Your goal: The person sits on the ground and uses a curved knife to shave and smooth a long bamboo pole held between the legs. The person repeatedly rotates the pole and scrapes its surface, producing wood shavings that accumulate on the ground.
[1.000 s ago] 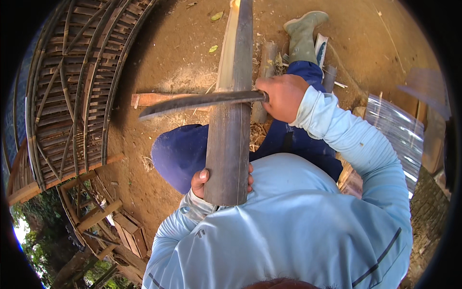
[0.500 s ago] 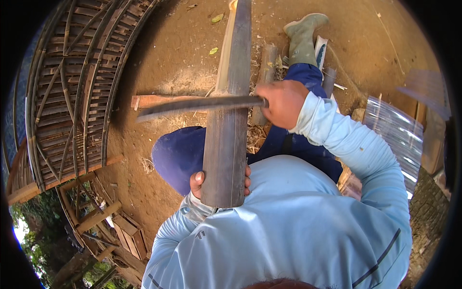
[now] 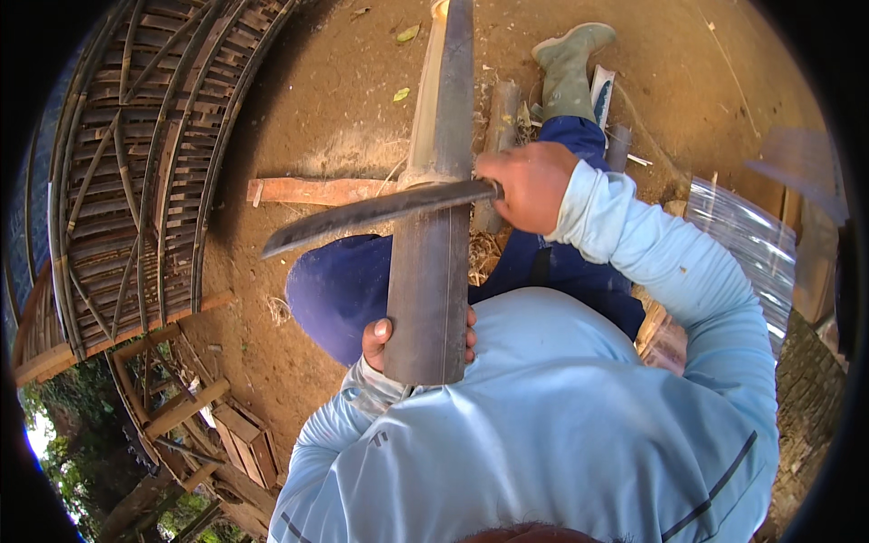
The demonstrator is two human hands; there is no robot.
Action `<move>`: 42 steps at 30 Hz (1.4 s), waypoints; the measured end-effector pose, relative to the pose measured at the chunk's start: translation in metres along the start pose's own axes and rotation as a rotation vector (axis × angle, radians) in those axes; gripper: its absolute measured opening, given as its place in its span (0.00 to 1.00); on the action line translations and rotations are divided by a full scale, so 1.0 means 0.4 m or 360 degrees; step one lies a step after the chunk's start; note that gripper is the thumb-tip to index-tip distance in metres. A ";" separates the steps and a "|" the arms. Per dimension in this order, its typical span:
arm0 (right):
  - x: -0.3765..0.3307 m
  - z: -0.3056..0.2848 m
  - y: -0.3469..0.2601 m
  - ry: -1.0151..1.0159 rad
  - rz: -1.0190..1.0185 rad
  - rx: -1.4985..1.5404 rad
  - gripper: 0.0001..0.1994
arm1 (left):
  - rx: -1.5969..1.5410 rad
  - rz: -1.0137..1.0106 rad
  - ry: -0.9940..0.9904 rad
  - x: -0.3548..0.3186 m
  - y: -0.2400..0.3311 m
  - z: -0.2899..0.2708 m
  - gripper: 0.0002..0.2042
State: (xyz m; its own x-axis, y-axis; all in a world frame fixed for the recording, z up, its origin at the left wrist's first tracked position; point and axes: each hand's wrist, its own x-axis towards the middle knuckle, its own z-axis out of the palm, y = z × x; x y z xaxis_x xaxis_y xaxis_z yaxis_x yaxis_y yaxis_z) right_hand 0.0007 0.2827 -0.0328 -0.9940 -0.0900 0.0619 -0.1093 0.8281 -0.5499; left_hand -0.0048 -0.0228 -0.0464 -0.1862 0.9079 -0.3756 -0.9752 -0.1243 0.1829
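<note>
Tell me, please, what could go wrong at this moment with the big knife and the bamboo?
The left hand grips the near end of the bamboo piece, directly in line with the blade; if the knife slides toward the body, it may cut the fingers. The right hand holds the knife across the bamboo above the blue-trousered knee, so a slip sideways could reach the leg.

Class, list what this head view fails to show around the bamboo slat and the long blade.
- Left hand: palm hidden behind the bamboo slat.
- Blade handle: covered by the right hand.
- Slat's far end: cut off by the top edge.
- Shiny sheet: blurred at the rim.
</note>
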 end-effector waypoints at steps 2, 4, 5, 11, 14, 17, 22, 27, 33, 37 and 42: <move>0.009 0.004 0.016 0.0012 0.0030 -0.0043 0.10 | 0.0008 0.0010 -0.0012 0.001 -0.001 0.001 0.52; 0.003 0.000 0.002 0.0035 -0.0066 0.0002 0.10 | -0.0007 0.0056 -0.0061 0.000 -0.003 0.006 0.52; -0.006 0.001 -0.005 0.0042 -0.0100 0.0029 0.10 | -0.0013 0.0025 -0.0063 -0.001 -0.004 0.000 0.51; 0.005 -0.001 0.003 0.0003 -0.0017 -0.0024 0.10 | 0.0030 0.0013 -0.0022 -0.003 0.000 0.004 0.51; 0.012 0.004 0.011 0.0037 -0.0048 -0.0012 0.10 | -0.0001 0.0008 -0.0056 -0.003 0.000 -0.007 0.51; 0.008 0.002 -0.005 0.0016 -0.0025 -0.0028 0.10 | -0.0010 0.0037 -0.0051 -0.004 -0.001 -0.002 0.52; 0.011 -0.005 -0.008 0.0016 -0.0028 0.0012 0.10 | 0.0022 0.0059 0.0000 -0.008 0.001 0.002 0.52; 0.018 0.004 0.010 0.0045 -0.0032 -0.0014 0.10 | -0.0010 0.0039 -0.0037 -0.006 0.006 0.003 0.52; 0.017 0.005 0.013 0.0006 -0.0031 -0.0017 0.10 | -0.0027 0.0045 -0.0045 -0.004 0.005 0.005 0.52; 0.007 0.004 -0.011 0.0033 -0.0040 -0.0008 0.09 | -0.0256 0.0041 -0.0201 -0.002 -0.001 -0.015 0.50; 0.010 0.006 0.000 0.0027 0.0010 -0.0073 0.09 | 0.0000 0.0061 -0.0057 -0.004 -0.002 0.002 0.51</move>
State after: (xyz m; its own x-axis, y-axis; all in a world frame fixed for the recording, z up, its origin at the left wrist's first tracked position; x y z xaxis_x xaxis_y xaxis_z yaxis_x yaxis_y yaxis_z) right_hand -0.0031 0.2812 -0.0347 -0.9945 -0.0758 0.0728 -0.1025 0.8530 -0.5117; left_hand -0.0038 -0.0240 -0.0453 -0.2190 0.9162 -0.3355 -0.9675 -0.1593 0.1963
